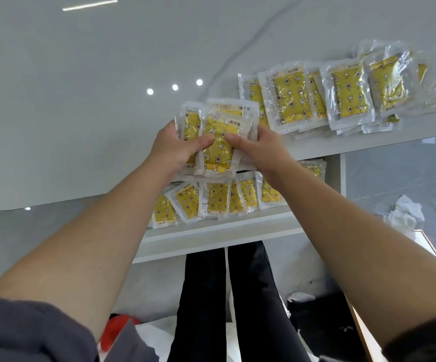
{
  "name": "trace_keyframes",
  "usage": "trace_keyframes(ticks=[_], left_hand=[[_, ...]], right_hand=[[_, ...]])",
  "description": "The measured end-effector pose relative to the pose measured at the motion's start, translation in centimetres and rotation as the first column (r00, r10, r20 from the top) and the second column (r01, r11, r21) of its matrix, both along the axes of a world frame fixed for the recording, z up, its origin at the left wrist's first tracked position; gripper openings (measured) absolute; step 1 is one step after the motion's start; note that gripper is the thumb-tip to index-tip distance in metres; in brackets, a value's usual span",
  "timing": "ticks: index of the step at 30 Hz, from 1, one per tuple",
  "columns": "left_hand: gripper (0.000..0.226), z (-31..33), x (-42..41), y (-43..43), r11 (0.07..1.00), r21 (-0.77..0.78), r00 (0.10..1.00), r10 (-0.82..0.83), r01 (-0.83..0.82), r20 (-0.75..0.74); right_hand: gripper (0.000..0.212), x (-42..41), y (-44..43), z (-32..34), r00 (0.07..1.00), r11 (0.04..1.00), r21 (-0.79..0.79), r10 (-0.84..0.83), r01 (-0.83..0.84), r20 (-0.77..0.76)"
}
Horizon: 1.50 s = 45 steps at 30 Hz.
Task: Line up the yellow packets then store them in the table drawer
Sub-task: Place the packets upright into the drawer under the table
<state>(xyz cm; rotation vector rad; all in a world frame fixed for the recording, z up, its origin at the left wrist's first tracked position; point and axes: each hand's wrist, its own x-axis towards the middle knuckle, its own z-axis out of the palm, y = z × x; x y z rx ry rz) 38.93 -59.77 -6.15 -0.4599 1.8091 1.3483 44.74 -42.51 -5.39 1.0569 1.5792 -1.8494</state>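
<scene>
Head view, looking down, and I've got a bundle of yellow packets (218, 155) pinched from both sides. My left grip (175, 150) wraps its left edge with the thumb on the front face, and my right grip (258, 150) does the same on the right edge, so both are clamped on the bundle. It hangs just over the near edge of the desk (81, 100), right above the open drawer (211, 237), where a row of packets (215, 202) leans in overlapping order. More wait on the desk: the loose packets (347, 95) fan out to the right, well apart from my hands. Now, the bundle isn't square. Corners poke out at the top and one packet sits skewed in front, so to my mind the job here is squaring up before anything goes down. I'd ease both thumbs, let the slippery film slide, and tap the bottom edges on the desk until they're flush. Squeeze too lightly and the glossy wrappers could squirt out and drop to the floor; too hard and they'll buckle. Once flush, I'd lower the bundle into the drawer beside the row, same lean, without knocking it over.
</scene>
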Motion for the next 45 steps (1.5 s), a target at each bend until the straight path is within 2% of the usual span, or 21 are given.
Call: trace_keyframes(ticks=[3, 7, 10, 12, 18, 20, 21, 22, 23, 25, 26, 28, 29, 30, 33, 35, 38, 40, 41, 43, 45], left_hand=[[0.032, 0.2, 0.8, -0.2, 0.999, 0.037, 1.0, -0.027, 0.027, 0.013], [0.021, 0.6, 1.5, -0.8, 0.994, 0.074, 0.992, 0.079, -0.086, 0.094], [0.013, 0.5, 2.1, -1.1, 0.995, 0.046, 0.988, 0.086, -0.093, 0.124], [0.008, 0.2, 2.7, -0.9, 0.997, 0.059, 0.984, 0.042, -0.053, 0.173], [0.019, -1.4, 5.4, 1.2, 0.974, 0.159, 0.888, -0.215, 0.163, 0.407], [0.018, -2.6, 7.0, 2.2, 0.966, 0.133, 0.858, -0.257, 0.22, 0.445], [0.017, -3.4, 7.8, 2.8, 0.963, 0.072, 0.867, -0.266, 0.26, 0.421], [0.02, -4.3, 8.6, 3.5, 0.947, -0.032, 0.882, -0.284, 0.319, 0.376], [0.034, -5.3, 9.4, 4.2, 0.917, -0.158, 0.894, -0.301, 0.367, 0.332], [0.066, -6.9, 10.9, 5.5, 0.861, -0.37, 0.925, -0.25, 0.348, 0.288], [0.074, -7.6, 11.6, 6.1, 0.862, -0.408, 0.941, -0.197, 0.301, 0.276], [0.077, -9.3, 12.8, 7.3, 0.878, -0.425, 0.959, -0.119, 0.222, 0.256], [0.076, -10.0, 13.4, 7.9, 0.882, -0.429, 0.965, -0.096, 0.195, 0.242], [0.076, -10.6, 13.8, 8.7, 0.886, -0.43, 0.971, -0.078, 0.172, 0.228], [0.074, -11.9, 14.9, 11.4, 0.882, -0.45, 0.982, -0.073, 0.144, 0.172], [0.067, -12.8, 15.5, 12.9, 0.872, -0.467, 0.987, -0.106, 0.15, 0.12], [0.072, -13.7, 16.4, 14.2, 0.814, -0.544, 0.979, -0.16, 0.203, 0.125], [0.069, -13.8, 16.8, 14.4, 0.797, -0.574, 0.981, -0.138, 0.19, 0.133], [0.065, -13.8, 16.8, 14.3, 0.802, -0.573, 0.985, -0.117, 0.168, 0.126], [0.052, -13.6, 16.9, 13.7, 0.817, -0.561, 0.99, -0.09, 0.136, 0.109], [0.041, -13.5, 16.8, 12.7, 0.818, -0.561, 0.991, -0.077, 0.124, 0.106]], right_hand=[[0.025, 0.6, -0.4, -0.3, 0.996, 0.998, -0.002, -0.061, 0.061, 0.059], [0.033, 1.9, 1.1, -0.4, 0.987, 0.989, -0.095, -0.098, 0.11, 0.126], [0.041, 3.6, 3.5, -0.4, 0.985, 0.976, -0.183, -0.088, 0.115, 0.15], [0.047, 5.0, 5.3, -0.8, 0.984, 0.968, -0.242, -0.02, 0.062, 0.175], [0.03, 9.4, 10.6, -2.9, 0.937, 0.933, -0.354, 0.175, -0.06, 0.304], [0.029, 10.7, 12.4, -3.9, 0.909, 0.945, -0.297, 0.239, -0.136, 0.343], [0.029, 11.4, 13.4, -4.6, 0.899, 0.959, -0.217, 0.254, -0.185, 0.358], [0.029, 11.9, 14.4, -5.2, 0.895, 0.968, -0.11, 0.252, -0.227, 0.367], [0.033, 12.5, 15.5, -5.9, 0.899, 0.97, 0.017, 0.219, -0.243, 0.379], [0.053, 13.3, 17.6, -7.1, 0.912, 0.957, 0.199, 0.119, -0.21, 0.392], [0.067, 13.6, 18.5, -7.7, 0.919, 0.956, 0.232, 0.082, -0.182, 0.386], [0.096, 13.9, 19.7, -9.0, 0.916, 0.932, 0.292, 0.087, -0.213, 0.392], [0.103, 13.7, 20.0, -9.6, 0.907, 0.908, 0.322, 0.125, -0.268, 0.402], [0.1, 13.5, 20.0, -10.2, 0.893, 0.875, 0.345, 0.184, -0.339, 0.41], [0.068, 13.0, 19.0, -12.2, 0.851, 0.782, 0.392, 0.316, -0.484, 0.42], [0.061, 13.0, 18.1, -13.5, 0.819, 0.73, 0.399, 0.395, -0.555, 0.416], [0.045, 13.7, 17.0, -15.0, 0.741, 0.634, 0.392, 0.507, -0.667, 0.44], [0.034, 14.3, 17.0, -15.4, 0.72, 0.603, 0.4, 0.512, -0.69, 0.469], [0.03, 14.6, 17.2, -15.4, 0.734, 0.618, 0.407, 0.493, -0.673, 0.467], [0.023, 14.9, 17.8, -15.0, 0.76, 0.628, 0.435, 0.466, -0.645, 0.453], [0.02, 15.4, 18.6, -14.5, 0.753, 0.596, 0.463, 0.471, -0.656, 0.46]])
